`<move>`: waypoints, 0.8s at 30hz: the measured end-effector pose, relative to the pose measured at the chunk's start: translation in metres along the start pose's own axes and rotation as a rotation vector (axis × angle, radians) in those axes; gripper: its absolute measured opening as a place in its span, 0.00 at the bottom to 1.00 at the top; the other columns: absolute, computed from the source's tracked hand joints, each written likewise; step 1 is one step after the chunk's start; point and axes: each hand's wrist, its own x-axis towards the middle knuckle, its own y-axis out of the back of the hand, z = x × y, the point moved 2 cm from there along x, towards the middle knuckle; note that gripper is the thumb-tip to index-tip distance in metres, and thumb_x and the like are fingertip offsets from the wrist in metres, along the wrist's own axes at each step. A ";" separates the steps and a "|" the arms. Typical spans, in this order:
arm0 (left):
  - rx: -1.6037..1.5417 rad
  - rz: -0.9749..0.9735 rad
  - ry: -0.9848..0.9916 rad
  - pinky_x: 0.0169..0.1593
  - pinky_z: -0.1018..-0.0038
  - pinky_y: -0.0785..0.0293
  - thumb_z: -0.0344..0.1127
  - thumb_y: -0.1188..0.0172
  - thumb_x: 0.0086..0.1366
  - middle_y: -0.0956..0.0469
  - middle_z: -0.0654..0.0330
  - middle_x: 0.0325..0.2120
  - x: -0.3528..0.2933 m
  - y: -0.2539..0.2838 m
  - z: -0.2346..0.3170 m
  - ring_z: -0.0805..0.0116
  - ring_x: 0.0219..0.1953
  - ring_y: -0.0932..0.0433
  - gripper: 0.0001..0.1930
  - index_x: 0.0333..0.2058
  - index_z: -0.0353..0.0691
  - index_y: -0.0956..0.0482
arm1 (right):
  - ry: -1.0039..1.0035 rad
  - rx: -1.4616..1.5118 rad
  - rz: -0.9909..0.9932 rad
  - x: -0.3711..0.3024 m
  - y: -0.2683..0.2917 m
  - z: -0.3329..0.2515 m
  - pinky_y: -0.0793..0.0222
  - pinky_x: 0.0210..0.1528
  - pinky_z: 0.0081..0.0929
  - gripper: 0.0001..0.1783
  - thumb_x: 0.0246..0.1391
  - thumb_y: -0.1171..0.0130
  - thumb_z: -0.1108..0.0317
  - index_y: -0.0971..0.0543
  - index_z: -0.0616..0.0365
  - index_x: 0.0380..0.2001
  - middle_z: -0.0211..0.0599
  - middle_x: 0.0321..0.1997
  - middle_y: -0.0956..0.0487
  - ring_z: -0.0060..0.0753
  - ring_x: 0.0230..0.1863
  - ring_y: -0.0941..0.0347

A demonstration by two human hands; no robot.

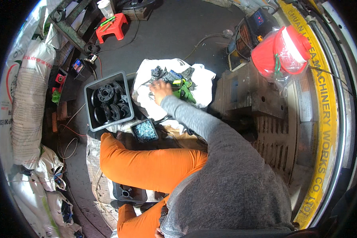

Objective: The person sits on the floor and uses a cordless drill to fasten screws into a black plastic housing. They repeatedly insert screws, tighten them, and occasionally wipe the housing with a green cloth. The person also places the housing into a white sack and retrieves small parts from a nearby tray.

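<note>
My right hand [159, 89], in a grey sleeve, reaches forward onto a white sack [202, 81] spread on the floor. A heap of small black parts [162, 74] lies on the sack, and my spread fingers touch them. A green power tool [183, 90] lies just right of the hand. Only a sliver of my left hand [161, 222] shows at the lower edge, against my orange trouser leg, and its fingers are hidden.
A grey bin [90, 104] of black round flanged parts stands left of the sack. A small black tray of screws [144, 131] sits by my knee. There are also a red stool [112, 27], a red bucket [281, 51] in a plastic bag, full sacks [27, 95] on the left and a yellow-edged machine [325, 131] on the right.
</note>
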 end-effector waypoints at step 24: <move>0.041 -0.313 0.110 0.57 0.65 0.39 0.36 0.47 0.67 0.36 0.45 0.51 -0.034 0.003 -0.090 0.59 0.54 0.36 0.24 0.55 0.29 0.43 | -0.580 0.102 -0.309 -0.051 -0.043 0.157 0.31 0.50 0.47 0.30 0.57 0.51 0.45 0.37 0.55 0.54 0.52 0.47 0.23 0.51 0.47 0.24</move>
